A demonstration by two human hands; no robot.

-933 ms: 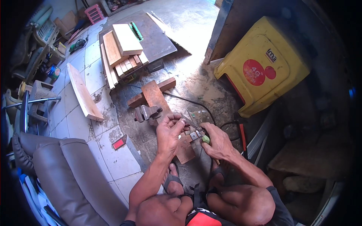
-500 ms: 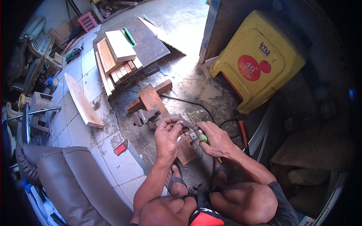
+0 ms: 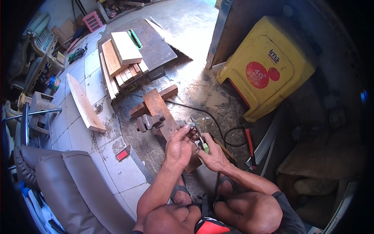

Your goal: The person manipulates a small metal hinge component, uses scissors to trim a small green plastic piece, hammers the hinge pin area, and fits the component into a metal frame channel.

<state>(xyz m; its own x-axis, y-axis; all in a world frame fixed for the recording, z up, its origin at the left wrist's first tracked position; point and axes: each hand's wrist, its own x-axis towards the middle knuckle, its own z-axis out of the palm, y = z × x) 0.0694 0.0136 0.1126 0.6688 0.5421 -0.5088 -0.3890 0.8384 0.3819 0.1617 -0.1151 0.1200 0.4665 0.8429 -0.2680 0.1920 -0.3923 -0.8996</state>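
My left hand (image 3: 179,147) is closed, thumb and fingers pinching a small grey metal piece (image 3: 192,125). Its exact kind is too small to tell. In my right hand (image 3: 215,156) is a slim metal tool with a light green handle (image 3: 205,148). Its narrow shaft points away from me, right beside the pinched piece; I cannot tell whether they touch. Both hands are above a low wooden beam (image 3: 159,103) on the floor. A small bench vise (image 3: 150,122) is fixed at the beam's left side, just beyond my left hand.
Boards (image 3: 126,48) are stacked on a low dark table (image 3: 156,54) at the far left. A loose plank (image 3: 85,103) leans over the tiles. To the right are a yellow plastic stool (image 3: 269,66) and a red-handled tool (image 3: 249,142). A black cable (image 3: 194,106) crosses the floor.
The green-handled tool has swung from pointing left to pointing more away from me. My right hand has drawn nearer and slightly left; my left hand has turned, palm more upward.
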